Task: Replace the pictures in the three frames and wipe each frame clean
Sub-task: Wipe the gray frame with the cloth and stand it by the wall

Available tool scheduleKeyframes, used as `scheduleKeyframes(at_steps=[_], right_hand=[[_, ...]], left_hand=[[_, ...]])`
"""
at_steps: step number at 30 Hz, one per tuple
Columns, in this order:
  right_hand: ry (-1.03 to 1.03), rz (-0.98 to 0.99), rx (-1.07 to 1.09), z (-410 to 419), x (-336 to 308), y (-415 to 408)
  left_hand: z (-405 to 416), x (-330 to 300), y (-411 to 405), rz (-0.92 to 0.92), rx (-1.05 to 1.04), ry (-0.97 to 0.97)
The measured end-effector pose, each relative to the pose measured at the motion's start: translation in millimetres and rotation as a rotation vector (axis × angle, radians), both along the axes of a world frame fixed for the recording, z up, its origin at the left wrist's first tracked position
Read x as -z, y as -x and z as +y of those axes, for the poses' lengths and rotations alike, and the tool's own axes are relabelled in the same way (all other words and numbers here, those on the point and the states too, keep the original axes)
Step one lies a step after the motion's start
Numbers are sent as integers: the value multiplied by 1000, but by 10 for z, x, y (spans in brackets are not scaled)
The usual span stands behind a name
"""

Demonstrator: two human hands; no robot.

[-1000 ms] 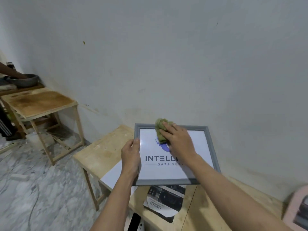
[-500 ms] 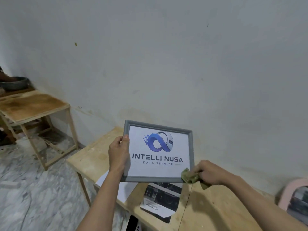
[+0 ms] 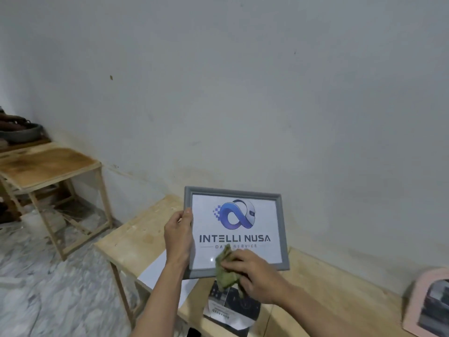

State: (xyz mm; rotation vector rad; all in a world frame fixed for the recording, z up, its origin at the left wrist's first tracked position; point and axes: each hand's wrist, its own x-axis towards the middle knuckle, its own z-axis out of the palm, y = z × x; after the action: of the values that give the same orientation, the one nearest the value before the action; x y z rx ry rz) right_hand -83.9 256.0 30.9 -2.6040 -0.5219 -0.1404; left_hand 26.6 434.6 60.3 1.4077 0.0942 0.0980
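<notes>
Frame (image 3: 235, 231), grey, held up off the bench (image 3: 315, 302), glass facing me, long axis running left to right, slightly tilted. It carries the logo print. My left hand (image 3: 178, 235) grips the frame's left edge, thumb over the front moulding, the rest of that hand behind it. My right hand (image 3: 255, 276) is at the frame's lower edge, near the middle, fingers curled around a bunched green cloth (image 3: 224, 271) that sits on the glass and hangs below the bottom rail. So the right hand is the working one and the nearer to the unwiped run. Upper glass and right rail lie up and right of the cloth. My guess: next stroke sweeps along the long axis. A dark printed sheet (image 3: 230, 310) lies on the bench below the frame; a pink frame (image 3: 427, 305) sits well right of it.
</notes>
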Motion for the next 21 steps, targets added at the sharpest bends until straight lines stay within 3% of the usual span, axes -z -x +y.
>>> scheduleKeyframes(at_steps=[2, 5, 7, 10, 14, 18, 21], right_hand=[[-165, 130, 42, -57, -94, -28], [-507, -82, 263, -73, -570, -351], [-434, -281, 359, 25, -874, -657], [-41, -383, 328, 291, -941, -872], [126, -227, 71, 624, -480, -580], [146, -58, -51, 532, -365, -443], [117, 109, -181, 446, -320, -252]], left_hand=[[94, 17, 7, 5, 21, -62], [52, 29, 66, 75, 74, -80], [-60, 10, 116, 100, 142, -39], [-243, -98, 164, 111, 214, 46], [-163, -5, 95, 309, 211, 378], [-44, 196, 70, 414, 289, 238], [-77, 170, 89, 354, 250, 118]])
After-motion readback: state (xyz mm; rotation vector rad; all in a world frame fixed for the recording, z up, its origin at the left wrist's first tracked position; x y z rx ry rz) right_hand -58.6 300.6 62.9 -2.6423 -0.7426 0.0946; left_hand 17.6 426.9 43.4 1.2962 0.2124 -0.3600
